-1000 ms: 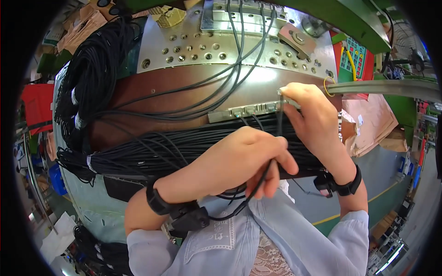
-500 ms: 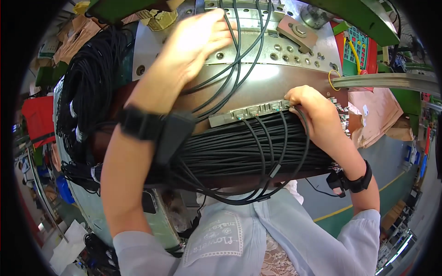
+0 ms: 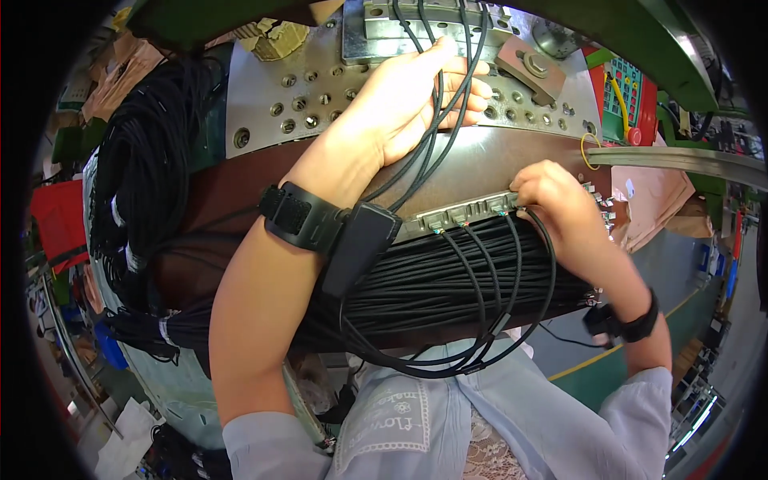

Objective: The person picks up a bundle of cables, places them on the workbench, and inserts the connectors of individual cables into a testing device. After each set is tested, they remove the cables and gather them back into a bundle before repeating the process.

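Three near cables [image 3: 519, 254] sit in the strip [image 3: 482, 210] on the surface [image 3: 500, 156]; the right hand [image 3: 562, 200], pinching its right end, hides a fourth's seating. Far cables [image 3: 438, 100] reach the block [image 3: 382, 27], left hand [image 3: 404, 100] loosely open behind them.

Left grip [image 3: 406, 100] at black cables [image 3: 419, 174], right grip [image 3: 562, 204] on metal strip [image 3: 483, 211], cable bundle [image 3: 424, 282] below

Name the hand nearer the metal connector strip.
Right. The right hand touches the right end of the metal connector strip; the left hand is apart from it, farther up the picture, among black cables.
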A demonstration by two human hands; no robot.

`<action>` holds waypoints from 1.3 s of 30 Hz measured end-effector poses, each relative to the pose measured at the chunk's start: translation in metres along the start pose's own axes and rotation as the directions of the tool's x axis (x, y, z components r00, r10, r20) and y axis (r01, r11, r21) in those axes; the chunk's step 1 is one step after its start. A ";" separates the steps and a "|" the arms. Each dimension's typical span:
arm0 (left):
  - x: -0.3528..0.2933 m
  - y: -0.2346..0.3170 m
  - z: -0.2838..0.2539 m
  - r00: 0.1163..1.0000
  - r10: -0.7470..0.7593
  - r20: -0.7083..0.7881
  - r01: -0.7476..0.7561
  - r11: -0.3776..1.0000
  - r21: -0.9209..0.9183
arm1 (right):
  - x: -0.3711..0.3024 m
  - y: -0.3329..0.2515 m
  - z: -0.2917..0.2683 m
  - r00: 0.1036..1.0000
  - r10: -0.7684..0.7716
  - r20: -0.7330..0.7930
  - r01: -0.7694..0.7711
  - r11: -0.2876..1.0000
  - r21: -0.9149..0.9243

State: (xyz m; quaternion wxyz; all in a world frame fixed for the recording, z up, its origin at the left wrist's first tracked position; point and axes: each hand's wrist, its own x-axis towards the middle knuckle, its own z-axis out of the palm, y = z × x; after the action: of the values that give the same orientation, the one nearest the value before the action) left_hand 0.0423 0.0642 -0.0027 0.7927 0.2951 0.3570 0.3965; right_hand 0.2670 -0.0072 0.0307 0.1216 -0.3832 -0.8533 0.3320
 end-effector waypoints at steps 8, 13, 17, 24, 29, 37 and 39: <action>-0.001 0.010 -0.009 0.998 -0.001 0.066 0.001 1.000 -0.007 | 0.083 0.014 -0.055 0.825 -0.392 -0.407 0.252 0.900 -0.356; -0.025 0.027 0.033 0.995 0.076 0.058 -0.077 0.997 0.014 | 0.119 0.119 -0.076 0.801 -0.506 -0.321 -0.008 0.527 -0.850; -0.067 0.025 0.037 0.985 -0.075 -0.157 0.044 0.981 -0.191 | 0.110 0.012 -0.035 0.911 0.308 -0.274 -0.238 0.935 0.262; -0.158 0.029 0.032 0.987 -0.138 0.081 0.155 0.949 -0.273 | 0.091 0.017 -0.019 0.978 0.129 -0.163 -0.093 0.973 0.211; -0.278 0.158 -0.116 0.285 0.862 -0.419 -0.626 0.498 0.600 | 0.076 0.021 0.002 0.877 -0.400 -0.267 0.222 0.829 -0.513; -0.237 0.094 -0.072 0.874 0.281 -0.395 0.116 0.670 0.734 | 0.011 0.000 0.021 0.976 -0.210 -0.053 0.206 0.976 -0.078; -0.182 0.048 -0.027 0.960 -0.279 -0.035 0.248 0.782 0.571 | 0.016 -0.007 0.019 0.988 -0.154 -0.032 0.153 0.988 -0.038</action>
State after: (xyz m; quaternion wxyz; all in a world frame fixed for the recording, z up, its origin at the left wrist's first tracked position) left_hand -0.0779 -0.0591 0.0786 0.7242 0.4758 0.4762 0.1493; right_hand 0.2433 -0.0082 0.0203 0.1548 -0.3244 -0.8837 0.2999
